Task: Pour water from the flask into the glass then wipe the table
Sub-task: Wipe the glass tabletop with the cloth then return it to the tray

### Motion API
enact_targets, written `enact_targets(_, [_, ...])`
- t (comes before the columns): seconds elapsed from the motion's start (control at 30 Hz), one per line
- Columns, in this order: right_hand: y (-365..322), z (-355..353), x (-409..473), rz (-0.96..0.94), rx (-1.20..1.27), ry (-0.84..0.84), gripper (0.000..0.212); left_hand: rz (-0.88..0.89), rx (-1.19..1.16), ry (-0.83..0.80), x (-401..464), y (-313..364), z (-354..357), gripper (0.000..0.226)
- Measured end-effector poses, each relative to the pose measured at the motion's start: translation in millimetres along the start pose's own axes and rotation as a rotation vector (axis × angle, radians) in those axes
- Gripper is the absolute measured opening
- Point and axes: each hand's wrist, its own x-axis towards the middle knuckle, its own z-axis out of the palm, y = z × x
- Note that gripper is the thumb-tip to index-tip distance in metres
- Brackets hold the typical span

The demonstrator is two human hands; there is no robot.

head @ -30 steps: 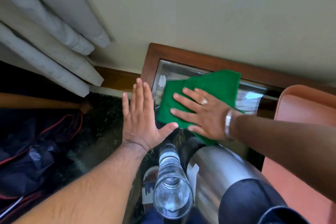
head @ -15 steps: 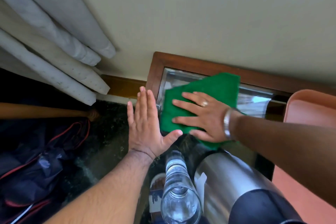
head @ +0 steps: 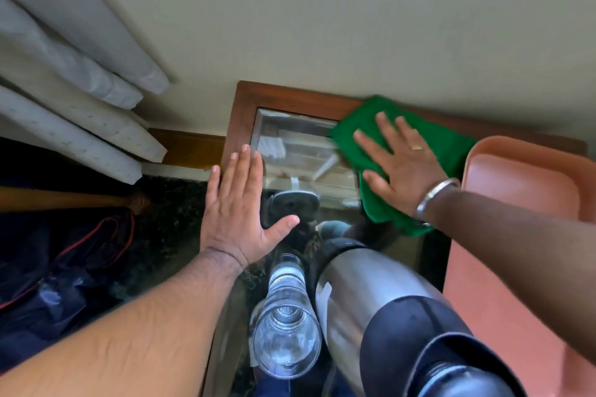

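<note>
Pressing flat on a folded green cloth point(head: 416, 151), the right hand point(head: 398, 164) lies with its fingers spread and nothing clenched, a ring on one finger and a silver bangle point(head: 433, 195) at the wrist. That cloth sits at the far right part of the glass-topped table with a brown wooden frame point(head: 245, 106), touching the frame's far edge and lying just beside a salmon-pink plastic tray point(head: 522, 177). The left hand point(head: 240, 203) rests palm down with fingers straight and together on the table's left edge, grasping nothing. Near the bottom of the view a clear drinking glass point(head: 287, 329) stands upright with water in it, and just to its right stands a steel flask with a dark cap point(head: 371, 303). Grey folded curtains point(head: 80, 80) hang at the left against a pale wall point(head: 354, 16).
</note>
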Motion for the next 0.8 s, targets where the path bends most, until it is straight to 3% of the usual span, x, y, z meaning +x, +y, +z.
enact_targets(0.03, [-7,0,6,0.165,0.027,0.004,0.071,-0.003,0.016,-0.016,1,0,-1,0.109])
enact_targets(0.07, [-16,0,8,0.194,0.030,-0.019,0.070,-0.006,0.031,-0.032,1,1,-1,0.110])
enact_targets(0.1, [-25,1,8,0.061,0.004,-0.036,0.069,-0.008,0.039,-0.046,2,1,-2,0.111])
enact_targets(0.2, [-25,5,-5,-0.681,-0.144,-0.077,0.062,0.005,0.052,-0.073,2,2,-3,0.115])
enact_targets(0.23, [-16,5,-7,-0.763,-0.171,-0.070,0.060,0.008,0.059,-0.079,2,2,-3,0.115])
enact_targets(0.27, [-8,6,-7,-0.687,-0.156,-0.063,0.062,0.007,0.069,-0.086,2,2,-4,0.116])
enact_targets(0.37, [-6,0,-8,0.036,0.005,0.002,0.075,0.008,0.088,-0.090,2,2,-4,0.115])
enact_targets(0.4, [-13,1,-10,0.164,0.017,0.035,0.075,0.010,0.088,-0.091,3,2,-4,0.115])
enact_targets(0.43, [-21,3,-13,0.157,0.015,0.050,0.073,0.013,0.088,-0.084,3,2,-4,0.115])
enact_targets(0.47, [-27,6,-17,0.019,-0.005,0.049,0.070,0.014,0.085,-0.078,3,2,-3,0.115])
enact_targets(0.57, [-21,12,-27,-0.637,-0.126,-0.007,0.065,0.021,0.076,-0.079,2,2,-4,0.115])
enact_targets(0.6, [-18,12,-28,-0.707,-0.146,-0.026,0.066,0.017,0.079,-0.078,1,1,-4,0.115])
enact_targets(0.67, [-14,15,-27,-0.521,-0.146,-0.018,0.074,0.018,0.085,-0.071,2,1,-4,0.115])
enact_targets(0.8, [-25,11,-21,0.242,0.041,0.027,0.083,0.016,0.080,-0.062,3,2,-3,0.115])
